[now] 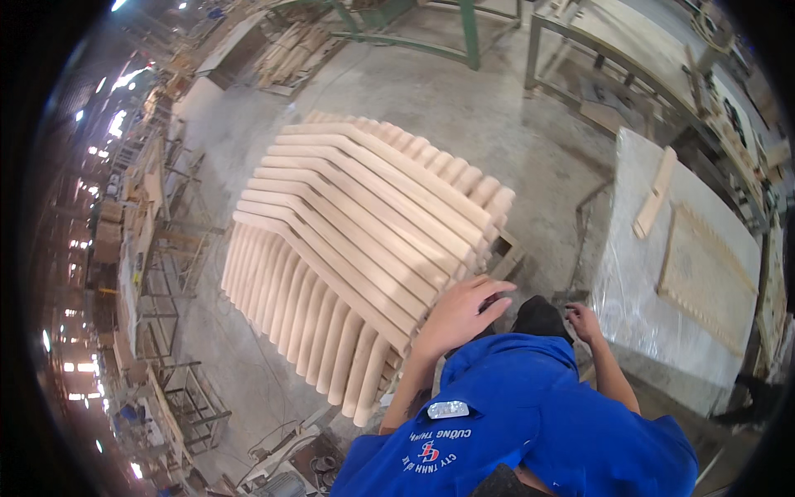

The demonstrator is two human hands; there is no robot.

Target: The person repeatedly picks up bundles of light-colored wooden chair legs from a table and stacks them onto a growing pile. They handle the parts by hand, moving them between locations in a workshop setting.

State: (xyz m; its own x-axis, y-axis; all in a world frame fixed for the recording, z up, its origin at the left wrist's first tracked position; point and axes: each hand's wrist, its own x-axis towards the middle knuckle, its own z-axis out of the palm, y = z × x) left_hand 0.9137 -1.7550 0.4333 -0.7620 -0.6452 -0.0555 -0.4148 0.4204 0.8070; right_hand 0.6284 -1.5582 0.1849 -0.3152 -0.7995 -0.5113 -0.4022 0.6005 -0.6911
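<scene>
Head view, looking down: we see our left hand (460, 315) lying flat, fingers spread, on the near right edge of a stack of bent wooden parts (356, 257). Palm is down on the top layer; nothing is clasped. Our right hand (584, 321) sits just beside the near left corner of a workbench (638, 331); fingers look loosely curled, and we cannot tell whether it holds anything (too small, partly hidden by the blue shirt (530, 422)).

Edges and room:
- Stack's right edge ends approx. at the left hand; a narrow gap of concrete floor (497, 124) separates it from the bench.
- Open floor lies beyond the stack, up to a green steel frame (468, 33) at the top.
- Left of the stack, a strip of floor runs to metal racks (161, 298) w/ more stock.
- Bench top is covered in a pale sheet; a short wooden slat (654, 195) and a flat notched panel (704, 273) rest on it, well apart from the right hand.

Stack appearance: pale, unfinished wood, each piece long, rounded on its edges, w/ one shallow bend near mid-length. Pieces lie side by side in crossed layers: top layer runs toward upper left, the layer below fans out toward the lower edge. Ends line up fairly evenly. The stack stands on the floor, directly ahead of us and to our left.
</scene>
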